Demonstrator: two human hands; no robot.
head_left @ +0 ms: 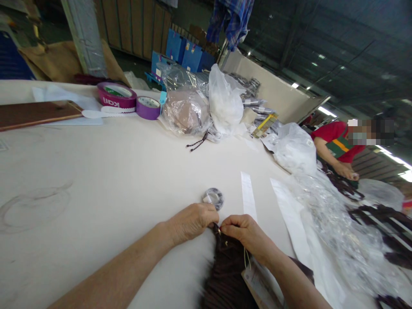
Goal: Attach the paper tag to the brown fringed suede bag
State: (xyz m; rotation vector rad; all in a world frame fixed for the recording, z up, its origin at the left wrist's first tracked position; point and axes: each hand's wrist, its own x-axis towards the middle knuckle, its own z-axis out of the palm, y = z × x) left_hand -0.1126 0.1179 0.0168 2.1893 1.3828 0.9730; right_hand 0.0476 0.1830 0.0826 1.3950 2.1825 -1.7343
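A dark brown pleated fabric item lies at the table's near edge, with small gold-coloured metal bits at its top end. My left hand is closed on that top end. My right hand pinches the same spot from the other side, thumb and forefinger together by the metal bits. A paper hang tag on a pale string hangs from the item below my right wrist. Just beyond my left fingers sits a small clear tape roll.
White paper strips lie right of my hands, with crumpled clear plastic beyond. Along the back stand a magenta tape roll, a purple tape roll and bagged goods. A person in red works at the right.
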